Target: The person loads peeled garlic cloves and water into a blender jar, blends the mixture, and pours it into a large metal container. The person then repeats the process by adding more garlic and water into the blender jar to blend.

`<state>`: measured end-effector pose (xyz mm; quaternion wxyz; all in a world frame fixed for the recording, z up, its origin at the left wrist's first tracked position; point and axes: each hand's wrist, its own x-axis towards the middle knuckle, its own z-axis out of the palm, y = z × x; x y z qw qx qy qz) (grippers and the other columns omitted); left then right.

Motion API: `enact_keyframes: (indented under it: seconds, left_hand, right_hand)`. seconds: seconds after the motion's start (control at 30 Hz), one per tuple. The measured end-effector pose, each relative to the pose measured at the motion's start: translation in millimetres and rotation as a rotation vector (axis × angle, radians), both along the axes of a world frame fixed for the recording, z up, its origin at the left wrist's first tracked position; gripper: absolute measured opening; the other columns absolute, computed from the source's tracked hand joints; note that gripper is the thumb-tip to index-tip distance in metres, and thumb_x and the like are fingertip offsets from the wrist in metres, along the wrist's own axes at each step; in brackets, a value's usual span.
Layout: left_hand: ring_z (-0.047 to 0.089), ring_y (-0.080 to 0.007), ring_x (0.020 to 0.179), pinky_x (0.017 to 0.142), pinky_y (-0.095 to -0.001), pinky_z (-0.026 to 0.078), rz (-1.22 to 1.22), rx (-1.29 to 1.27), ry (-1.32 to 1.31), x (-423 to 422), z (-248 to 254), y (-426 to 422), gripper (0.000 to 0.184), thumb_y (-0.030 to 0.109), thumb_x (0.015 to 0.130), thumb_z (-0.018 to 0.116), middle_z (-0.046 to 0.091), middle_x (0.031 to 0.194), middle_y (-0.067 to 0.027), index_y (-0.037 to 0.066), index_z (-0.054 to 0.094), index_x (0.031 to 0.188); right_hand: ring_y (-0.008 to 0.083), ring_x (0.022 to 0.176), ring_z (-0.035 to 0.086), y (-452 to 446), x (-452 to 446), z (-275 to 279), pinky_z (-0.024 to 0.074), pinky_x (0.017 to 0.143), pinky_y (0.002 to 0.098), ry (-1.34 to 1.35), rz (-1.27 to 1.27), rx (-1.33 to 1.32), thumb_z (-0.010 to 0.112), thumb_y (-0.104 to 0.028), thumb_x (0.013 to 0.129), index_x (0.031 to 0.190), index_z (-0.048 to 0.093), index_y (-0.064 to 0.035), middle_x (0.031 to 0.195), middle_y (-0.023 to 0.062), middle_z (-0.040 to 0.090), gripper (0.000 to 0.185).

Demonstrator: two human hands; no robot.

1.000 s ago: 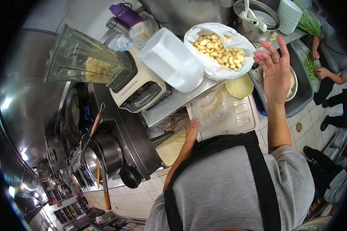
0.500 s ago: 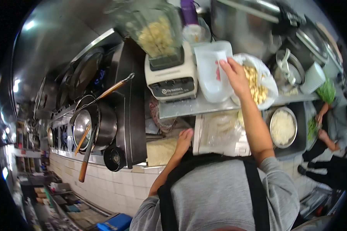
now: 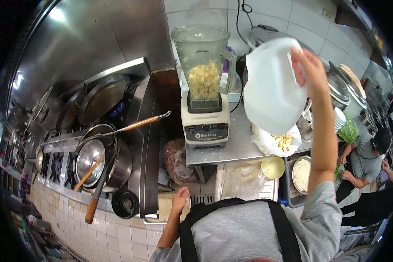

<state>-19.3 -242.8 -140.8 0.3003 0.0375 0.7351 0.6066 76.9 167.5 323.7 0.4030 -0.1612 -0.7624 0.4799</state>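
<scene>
My right hand [image 3: 309,72] is closed round the handle of a white plastic pitcher [image 3: 273,89], lifted above the steel counter. The pitcher is tilted, and its inside is hidden from me. To its left stands a Dynamex blender [image 3: 206,124]; its clear jar [image 3: 201,48] has no lid on and holds pale yellow chunks [image 3: 204,81]. Below the pitcher, a white plastic bag [image 3: 262,142] lies open with similar yellow pieces [image 3: 283,143]. My left hand [image 3: 180,201] hangs low with its fingers curled, holding nothing, over a pale tray [image 3: 165,207].
At left, a stove carries pots, a strainer [image 3: 89,163] and a wooden-handled pan; its long handles stick out. A burner flame [image 3: 117,111] shows. Below the counter are a yellow bowl [image 3: 273,168] and a bowl of white shreds [image 3: 302,174]. A co-worker [image 3: 364,155] handles greens at right.
My right hand has lifted the pitcher off the counter, up and to the right, and tilted it. My left hand has moved down and left in view. The view has shifted.
</scene>
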Motion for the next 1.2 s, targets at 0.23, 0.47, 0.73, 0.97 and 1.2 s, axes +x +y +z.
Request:
enact_keyframes:
  seconds: [0.23,0.47,0.73,0.97,1.2]
  left_hand:
    - [0.059,-0.0256,0.092,0.084,-0.0342,0.046,-0.106,-0.207,0.58,-20.1,47.0,-5.8,0.028,0.015,0.084,0.061,0.062,0.1,-0.0137,0.001,0.06,0.108]
    - [0.05,-0.036,0.099,0.085,-0.0447,0.04,0.337,-0.655,1.296,-40.9,137.1,-89.4,0.023,0.009,0.08,0.06,0.054,0.106,-0.0181,0.001,0.059,0.101]
    - [0.039,-0.0374,0.122,0.093,-0.0483,0.036,0.604,-1.234,1.048,-50.6,124.9,-181.6,0.05,0.034,0.085,0.06,0.042,0.132,-0.0185,0.006,0.047,0.124]
    - [0.036,-0.0399,0.126,0.099,-0.0471,0.035,0.55,-1.061,0.731,-57.1,106.5,-196.9,0.068,0.045,0.085,0.058,0.034,0.139,-0.0226,0.005,0.036,0.136]
    - [0.046,-0.0387,0.116,0.096,-0.0442,0.039,0.766,-0.921,0.6,-63.3,106.7,-202.3,0.062,0.032,0.084,0.062,0.04,0.134,-0.0229,0.001,0.039,0.132]
  right_hand:
    - [0.0112,0.049,0.041,-18.7,-64.9,118.9,0.0303,0.045,0.0271,-0.288,-0.286,0.755,0.057,-0.051,0.084,0.072,0.056,-0.0049,0.06,0.0025,0.048,0.048]
    - [0.0403,0.093,0.058,-28.9,-133.6,151.2,0.0467,0.081,0.0426,-0.496,-0.219,1.163,0.063,-0.056,0.073,0.097,0.066,-0.0003,0.099,0.0241,0.062,0.061]
    - [0.038,0.096,0.058,-26.7,-160.0,154.8,0.0454,0.084,0.0426,-0.521,-0.197,1.365,0.064,-0.057,0.072,0.098,0.065,0.0011,0.099,0.0231,0.063,0.064]
    - [0.0379,0.093,0.059,-35.6,-160.9,157.0,0.0457,0.082,0.043,-0.571,-0.205,1.417,0.065,-0.056,0.072,0.097,0.066,0.0016,0.097,0.0225,0.063,0.062]
    - [0.0381,0.093,0.059,-44.2,-159.4,159.3,0.0458,0.082,0.0434,-0.648,-0.221,1.444,0.065,-0.056,0.072,0.097,0.066,0.0012,0.096,0.0216,0.064,0.062]
